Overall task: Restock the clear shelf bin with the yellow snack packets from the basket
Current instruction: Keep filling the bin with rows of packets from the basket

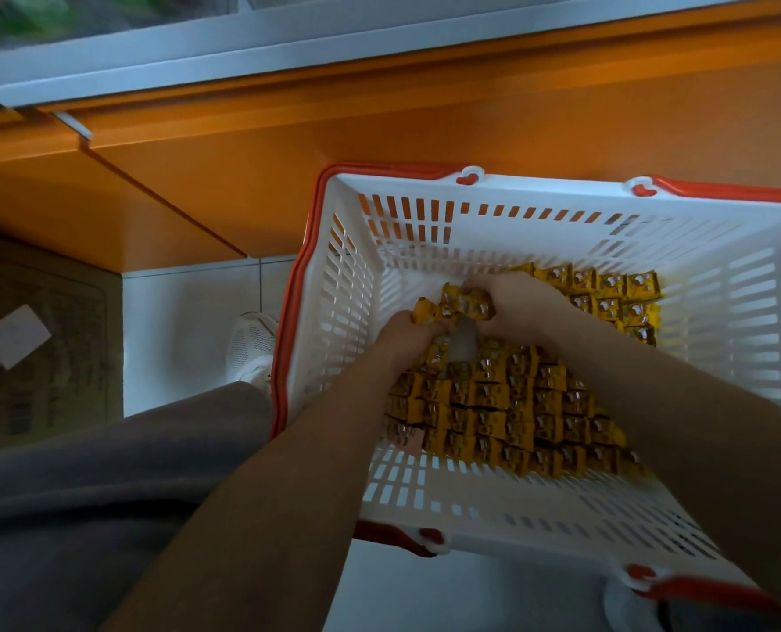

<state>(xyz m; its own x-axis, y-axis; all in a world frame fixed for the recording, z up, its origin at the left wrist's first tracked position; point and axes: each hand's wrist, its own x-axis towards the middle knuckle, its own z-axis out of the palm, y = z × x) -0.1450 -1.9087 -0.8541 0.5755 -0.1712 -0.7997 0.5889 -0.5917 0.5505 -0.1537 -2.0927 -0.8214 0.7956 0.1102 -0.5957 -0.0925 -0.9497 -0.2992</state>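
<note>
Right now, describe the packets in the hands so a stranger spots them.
Find the white, red-rimmed basket. At its middle, the left hand and right hand grip one bunch of yellow packets. Unlike the flat rows around it, it is crumpled.

The person's left hand (408,336) and right hand (523,307) are bare, and so are both forearms (288,472), uncovered along all of their visible length. The one trouser leg (106,472) in sight is of a loose, dark grey-brown cloth that lies in soft, broad folds. Below its hem is a white shoe (252,342) with a mesh upper of fine holes and a rounded toe. A pale rounded shape (625,608) at the lower edge could be the other shoe, too blurred to tell.
</note>
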